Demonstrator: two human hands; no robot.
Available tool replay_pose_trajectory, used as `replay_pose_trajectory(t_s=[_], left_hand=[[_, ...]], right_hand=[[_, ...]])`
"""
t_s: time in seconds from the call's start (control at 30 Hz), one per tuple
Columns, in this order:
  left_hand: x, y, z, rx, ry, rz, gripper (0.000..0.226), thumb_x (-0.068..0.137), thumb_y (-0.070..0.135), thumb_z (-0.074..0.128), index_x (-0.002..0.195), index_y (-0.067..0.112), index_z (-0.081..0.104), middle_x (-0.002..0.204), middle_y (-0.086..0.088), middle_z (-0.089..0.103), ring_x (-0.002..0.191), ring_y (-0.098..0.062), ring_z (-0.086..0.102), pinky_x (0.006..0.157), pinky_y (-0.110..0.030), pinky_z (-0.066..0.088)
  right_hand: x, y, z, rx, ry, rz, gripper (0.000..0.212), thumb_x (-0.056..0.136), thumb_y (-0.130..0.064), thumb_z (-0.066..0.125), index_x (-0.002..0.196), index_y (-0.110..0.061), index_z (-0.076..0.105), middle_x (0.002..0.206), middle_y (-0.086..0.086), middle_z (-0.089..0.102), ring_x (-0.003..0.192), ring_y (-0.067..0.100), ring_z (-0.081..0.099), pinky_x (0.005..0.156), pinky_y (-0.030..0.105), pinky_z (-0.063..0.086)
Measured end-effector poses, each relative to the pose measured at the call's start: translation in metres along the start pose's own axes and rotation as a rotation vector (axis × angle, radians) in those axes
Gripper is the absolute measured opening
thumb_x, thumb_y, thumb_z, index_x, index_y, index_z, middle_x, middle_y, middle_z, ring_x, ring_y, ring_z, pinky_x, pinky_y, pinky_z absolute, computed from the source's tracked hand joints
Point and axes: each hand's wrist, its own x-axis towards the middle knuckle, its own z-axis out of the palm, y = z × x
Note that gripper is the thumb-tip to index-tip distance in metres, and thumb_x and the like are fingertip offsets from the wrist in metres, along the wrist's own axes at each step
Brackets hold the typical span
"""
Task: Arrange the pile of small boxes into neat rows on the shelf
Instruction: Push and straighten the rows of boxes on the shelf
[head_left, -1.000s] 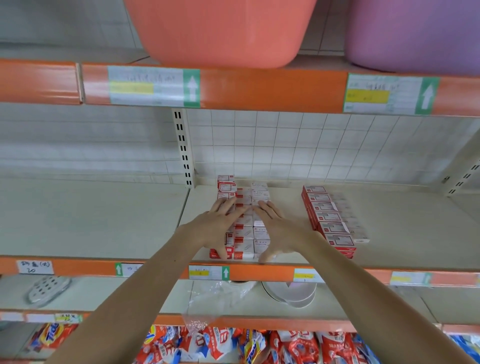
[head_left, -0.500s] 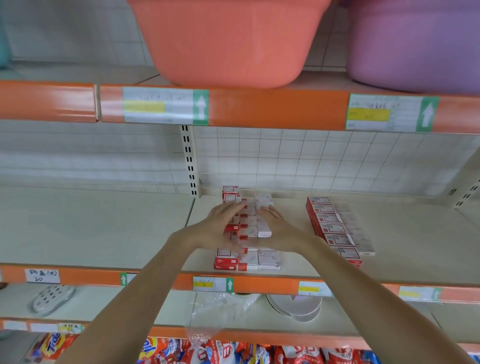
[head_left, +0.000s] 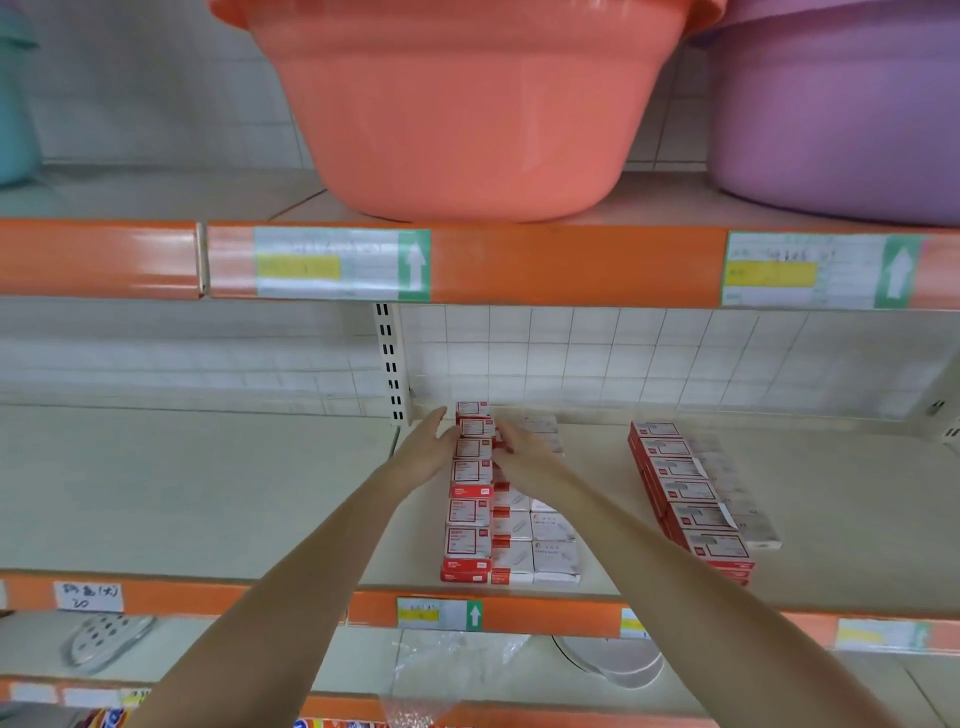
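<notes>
handwritten tag (head_left: 88, 596) reading 20, shelf edge (head_left: 545, 616)

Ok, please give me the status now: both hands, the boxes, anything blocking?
Left hand flat against left side of box rows. Right hand fingers curled on boxes at the back. Second stack sits apart on the right. Nothing blocking.

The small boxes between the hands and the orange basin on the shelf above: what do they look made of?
small boxes: apparently printed cardboard, judging by flat faces, crisp folded edges and red-and-white labels; finish looks matte to slightly glossy, though blur leaves it open.
orange basin: probably moulded plastic, given its smooth, seamless rounded wall, uniform colour and soft sheen.
</notes>
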Motion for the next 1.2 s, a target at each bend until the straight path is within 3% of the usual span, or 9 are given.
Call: replay_pose_trajectory(t_s=[0.1, 0.17, 0.23, 0.3, 0.47, 0.63, 0.77, 1.0, 1.2], left_hand=[[0.0, 0.002, 0.004, -0.092, -0.07, 0.008, 0.052, 0.107, 0.032, 0.036, 0.155, 0.019, 0.021, 0.142, 0.012, 0.033, 0.138, -0.011, 0.033, 0.103, -0.016, 0.022], [0.003, -0.003, 0.006, -0.14, -0.106, 0.025, 0.048, 0.106, 0.035, 0.038, 0.152, 0.029, 0.027, 0.148, 0.01, 0.04, 0.131, -0.012, 0.047, 0.113, -0.029, 0.033], [0.009, -0.013, 0.009, -0.146, -0.12, 0.066, 0.044, 0.105, 0.038, 0.04, 0.148, 0.032, 0.033, 0.139, 0.002, 0.056, 0.119, -0.015, 0.06, 0.105, -0.042, 0.047], [0.01, -0.015, 0.013, -0.106, -0.102, 0.109, 0.039, 0.105, 0.036, 0.039, 0.144, 0.03, 0.038, 0.128, 0.004, 0.061, 0.11, -0.011, 0.064, 0.098, -0.038, 0.053], [0.016, -0.01, 0.013, -0.037, 0.012, 0.169, 0.031, 0.105, 0.033, 0.042, 0.134, 0.023, 0.044, 0.122, 0.003, 0.06, 0.105, -0.01, 0.063, 0.09, -0.032, 0.055], [0.032, -0.014, 0.013, -0.087, -0.007, 0.122, 0.045, 0.104, 0.036, 0.042, 0.146, 0.022, 0.034, 0.128, -0.001, 0.06, 0.108, -0.016, 0.065, 0.093, -0.042, 0.056], [0.035, -0.016, 0.017, -0.102, -0.023, 0.122, 0.027, 0.106, 0.03, 0.037, 0.13, 0.028, 0.047, 0.109, 0.001, 0.068, 0.095, -0.017, 0.07, 0.087, -0.042, 0.058], [0.037, -0.015, 0.023, -0.098, 0.032, 0.143, 0.026, 0.107, 0.024, 0.032, 0.128, 0.025, 0.046, 0.113, 0.001, 0.065, 0.101, -0.016, 0.065, 0.093, -0.041, 0.053], [0.038, -0.015, 0.026, -0.096, 0.053, 0.119, 0.031, 0.107, 0.029, 0.029, 0.137, 0.021, 0.036, 0.112, 0.005, 0.061, 0.099, -0.012, 0.064, 0.089, -0.035, 0.054]], right_hand=[[0.007, 0.0, 0.007, -0.033, 0.001, 0.015, 0.024, 0.099, -0.015, 0.042, 0.119, -0.025, 0.054, 0.098, -0.002, 0.065, 0.088, 0.013, 0.063, 0.069, 0.017, 0.051], [0.008, 0.0, 0.01, -0.059, 0.013, 0.019, 0.025, 0.099, -0.016, 0.046, 0.123, -0.023, 0.05, 0.093, -0.004, 0.061, 0.076, 0.005, 0.056, 0.055, 0.01, 0.042], [0.012, 0.001, 0.013, -0.103, 0.029, 0.018, 0.03, 0.097, -0.017, 0.051, 0.127, -0.019, 0.048, 0.092, -0.002, 0.062, 0.069, 0.004, 0.056, 0.046, 0.011, 0.039], [0.014, 0.004, 0.016, -0.135, 0.039, 0.037, 0.04, 0.096, -0.014, 0.051, 0.134, -0.022, 0.043, 0.09, -0.002, 0.064, 0.068, 0.006, 0.058, 0.044, 0.014, 0.037], [0.025, 0.012, 0.017, -0.077, 0.1, 0.052, 0.04, 0.089, -0.023, 0.053, 0.128, -0.025, 0.047, 0.096, -0.005, 0.067, 0.082, 0.013, 0.066, 0.069, 0.037, 0.059], [0.03, 0.008, 0.007, 0.016, 0.09, 0.098, 0.038, 0.092, -0.016, 0.06, 0.125, -0.026, 0.046, 0.101, -0.005, 0.065, 0.085, 0.009, 0.062, 0.063, 0.022, 0.05], [0.035, 0.006, 0.007, 0.0, 0.042, 0.08, 0.038, 0.09, -0.018, 0.06, 0.126, -0.026, 0.051, 0.103, -0.007, 0.067, 0.09, 0.009, 0.063, 0.076, 0.029, 0.056], [0.032, 0.009, 0.014, 0.017, 0.06, 0.082, 0.046, 0.087, 0.003, 0.048, 0.124, -0.026, 0.05, 0.096, 0.0, 0.066, 0.083, 0.014, 0.065, 0.063, 0.029, 0.056], [0.035, 0.012, 0.015, -0.004, 0.051, 0.09, 0.038, 0.092, -0.001, 0.047, 0.125, -0.02, 0.048, 0.09, 0.003, 0.064, 0.071, 0.013, 0.061, 0.046, 0.017, 0.04]])
